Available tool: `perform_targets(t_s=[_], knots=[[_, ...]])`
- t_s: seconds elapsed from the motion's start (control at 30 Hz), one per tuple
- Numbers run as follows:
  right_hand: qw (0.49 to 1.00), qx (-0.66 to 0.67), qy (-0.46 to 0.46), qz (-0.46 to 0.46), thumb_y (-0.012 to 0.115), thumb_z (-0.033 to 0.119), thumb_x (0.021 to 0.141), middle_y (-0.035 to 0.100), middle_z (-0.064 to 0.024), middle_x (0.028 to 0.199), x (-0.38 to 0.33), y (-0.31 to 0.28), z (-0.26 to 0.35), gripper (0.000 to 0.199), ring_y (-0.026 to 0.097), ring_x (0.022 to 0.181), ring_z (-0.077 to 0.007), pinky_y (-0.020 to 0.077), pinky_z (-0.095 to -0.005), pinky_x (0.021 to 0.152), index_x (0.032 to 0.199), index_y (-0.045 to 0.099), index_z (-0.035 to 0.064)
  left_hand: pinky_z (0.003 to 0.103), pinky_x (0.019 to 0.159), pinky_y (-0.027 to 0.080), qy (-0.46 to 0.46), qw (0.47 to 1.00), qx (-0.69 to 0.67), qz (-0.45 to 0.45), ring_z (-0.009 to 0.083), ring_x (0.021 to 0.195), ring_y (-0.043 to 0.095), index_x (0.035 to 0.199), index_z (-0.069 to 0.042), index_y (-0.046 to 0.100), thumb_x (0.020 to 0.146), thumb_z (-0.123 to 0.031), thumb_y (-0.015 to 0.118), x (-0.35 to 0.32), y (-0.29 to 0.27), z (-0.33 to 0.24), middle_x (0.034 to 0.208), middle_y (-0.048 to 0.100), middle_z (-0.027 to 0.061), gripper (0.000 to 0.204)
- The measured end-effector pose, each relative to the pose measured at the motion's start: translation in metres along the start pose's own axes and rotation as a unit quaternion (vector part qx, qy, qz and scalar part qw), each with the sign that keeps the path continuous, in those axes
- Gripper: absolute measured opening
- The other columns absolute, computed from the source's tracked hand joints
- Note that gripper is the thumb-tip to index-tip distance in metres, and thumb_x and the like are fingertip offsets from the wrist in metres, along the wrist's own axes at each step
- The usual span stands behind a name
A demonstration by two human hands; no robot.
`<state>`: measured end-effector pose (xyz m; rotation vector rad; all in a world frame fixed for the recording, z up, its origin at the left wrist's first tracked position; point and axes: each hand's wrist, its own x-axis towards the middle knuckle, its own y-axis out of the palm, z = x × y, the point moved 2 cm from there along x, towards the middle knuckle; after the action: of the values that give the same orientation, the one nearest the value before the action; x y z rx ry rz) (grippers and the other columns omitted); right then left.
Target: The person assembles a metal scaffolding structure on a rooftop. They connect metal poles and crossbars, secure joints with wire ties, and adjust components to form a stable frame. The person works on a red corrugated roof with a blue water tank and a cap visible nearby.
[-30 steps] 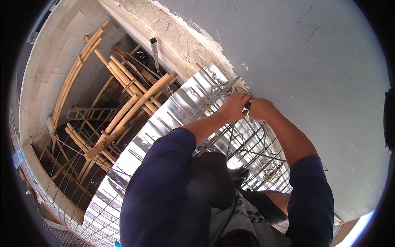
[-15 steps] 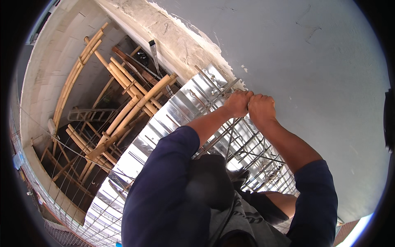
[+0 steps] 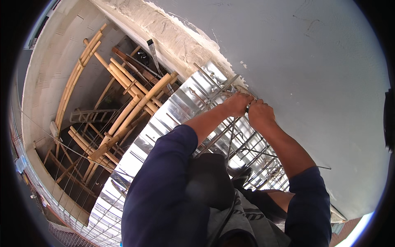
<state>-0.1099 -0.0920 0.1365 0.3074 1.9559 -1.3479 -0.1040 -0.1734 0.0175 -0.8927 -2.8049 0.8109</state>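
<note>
My left hand [image 3: 238, 103] and my right hand [image 3: 261, 114] are side by side, almost touching, against the foot of a grey plastered wall [image 3: 312, 61]. Both have their fingers curled around thin steel bars [image 3: 230, 136] at the top of a bar lattice [image 3: 263, 158]. The lattice lies over a shiny corrugated metal sheet [image 3: 181, 103]. What sits between my fingertips is too small to make out. Dark blue sleeves cover both arms to the elbow, and my bent knees fill the lower middle of the view.
Left of the metal sheet the ground drops into a deep pit crossed by bamboo poles [image 3: 123, 111] and a ladder [image 3: 88, 116]. A rough concrete ledge [image 3: 173, 37] runs along the top. Wire mesh [image 3: 103, 214] continues along the lower left.
My hands stay at the same spot on the bars. The right hand has drawn a little closer to the left, and my right elbow has shifted outward.
</note>
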Motion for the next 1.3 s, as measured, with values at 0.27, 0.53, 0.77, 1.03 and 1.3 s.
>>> perform_targets(t_s=[0.27,0.53,0.77,1.03,1.3], knots=[[0.702,0.596,0.046,0.388,0.061,0.031,0.085,0.065,-0.0157,0.074,0.01,0.021,-0.048,0.036,0.064,0.053,-0.0214,0.0459,-0.0313,0.035,0.094,0.062,-0.0044,0.05,0.102,0.034,0.024,0.987,0.142,-0.071,0.0311,0.119,0.05,0.117,-0.011,0.051,0.072,-0.021,0.071,-0.027,0.006,-0.007,0.116,0.055,0.0133,0.05],[0.995,0.081,-0.056,0.031,0.068,0.033,0.08,0.066,-0.0165,0.09,-0.014,0.03,-0.022,0.042,0.068,0.079,-0.0259,0.0531,-0.0361,0.068,0.101,0.062,-0.0023,0.044,0.089,0.047,-0.013,0.998,-0.019,0.066,0.0336,0.097,0.063,0.096,-0.012,0.068,0.073,-0.006,0.061,-0.004,-0.001,0.004,0.093,0.067,0.0143,0.025],[0.604,0.733,0.04,0.31,0.064,0.03,0.087,0.063,-0.0103,0.079,-0.018,0.064,-0.058,0.032,0.062,0.055,-0.0177,0.0458,-0.0299,0.037,0.096,0.061,0.0003,0.053,0.111,0.026,0.071,0.983,0.168,-0.02,0.0301,0.119,0.05,0.118,-0.01,0.054,0.077,-0.016,0.065,-0.033,0.003,-0.021,0.115,0.057,0.0108,0.043],[0.953,0.278,-0.074,0.092,0.068,0.03,0.082,0.062,-0.0126,0.076,-0.021,0.079,-0.02,0.039,0.063,0.064,-0.0202,0.0532,-0.0368,0.051,0.096,0.06,-0.0053,0.054,0.102,0.032,-0.002,0.963,0.148,0.227,0.0304,0.122,0.048,0.122,-0.021,0.053,0.074,-0.006,0.064,-0.008,0.004,-0.009,0.124,0.055,0.0062,0.051],[0.684,0.687,-0.049,0.24,0.063,0.025,0.085,0.065,-0.021,0.079,-0.016,0.123,-0.032,0.035,0.064,0.064,-0.0243,0.0524,-0.0381,0.057,0.101,0.061,-0.006,0.053,0.105,0.029,0.071,0.951,0.3,0.035,0.0267,0.123,0.047,0.123,-0.015,0.053,0.076,-0.012,0.066,-0.045,0.026,0.004,0.122,0.056,0.0078,0.049]])
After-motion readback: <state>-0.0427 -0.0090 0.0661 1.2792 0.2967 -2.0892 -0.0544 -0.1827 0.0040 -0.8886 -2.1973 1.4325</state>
